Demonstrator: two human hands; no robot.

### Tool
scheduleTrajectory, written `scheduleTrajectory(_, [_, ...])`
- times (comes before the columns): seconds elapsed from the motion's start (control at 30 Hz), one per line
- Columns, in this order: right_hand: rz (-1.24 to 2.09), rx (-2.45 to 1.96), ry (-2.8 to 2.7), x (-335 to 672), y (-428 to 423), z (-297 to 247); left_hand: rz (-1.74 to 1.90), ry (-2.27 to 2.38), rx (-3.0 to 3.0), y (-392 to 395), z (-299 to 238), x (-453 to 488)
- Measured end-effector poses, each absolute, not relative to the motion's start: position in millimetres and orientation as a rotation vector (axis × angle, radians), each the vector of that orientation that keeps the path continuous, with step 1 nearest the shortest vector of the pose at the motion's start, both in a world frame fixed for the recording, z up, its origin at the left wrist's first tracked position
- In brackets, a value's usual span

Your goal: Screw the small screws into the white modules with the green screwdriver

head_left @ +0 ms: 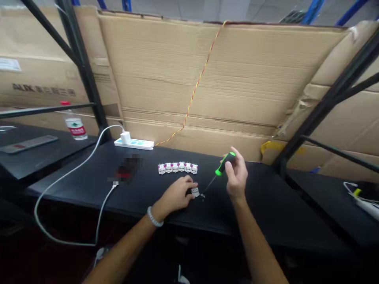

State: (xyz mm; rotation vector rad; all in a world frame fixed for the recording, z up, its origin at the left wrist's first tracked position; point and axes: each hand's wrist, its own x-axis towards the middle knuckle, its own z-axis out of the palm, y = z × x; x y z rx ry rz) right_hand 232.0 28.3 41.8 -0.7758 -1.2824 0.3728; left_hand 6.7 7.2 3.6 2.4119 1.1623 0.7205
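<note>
My left hand point(179, 193), with a pale coiled band on its wrist, pinches a small white part point(195, 192) against the black tabletop. In my right hand point(237, 173) is a screwdriver point(226, 163) with a green and black handle. Its thin shaft slants down to the left, and the tip is beside tiny light-coloured pieces point(203, 195) just right of the white part. Whether the tip touches them I cannot tell. Beyond my left hand, several similar white and purple parts point(175, 167) stand side by side in a slightly curved row.
A white power strip point(134, 143) with a plugged-in charger lies at the back left. Its white cable point(53, 185) loops over the front edge to a blurred dark object point(127, 169). Cardboard point(154, 79) walls the back; black metal posts point(328, 98) flank the table. A water bottle point(75, 125) stands left.
</note>
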Motion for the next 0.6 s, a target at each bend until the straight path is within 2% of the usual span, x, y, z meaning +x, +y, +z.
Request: scheduleTrajectory(0.6, [0.255, -0.963, -1.296, 237.2, 32.5, 42.2, 0.749, 1.089, 2.427, 0.1, 8.6, 7.5])
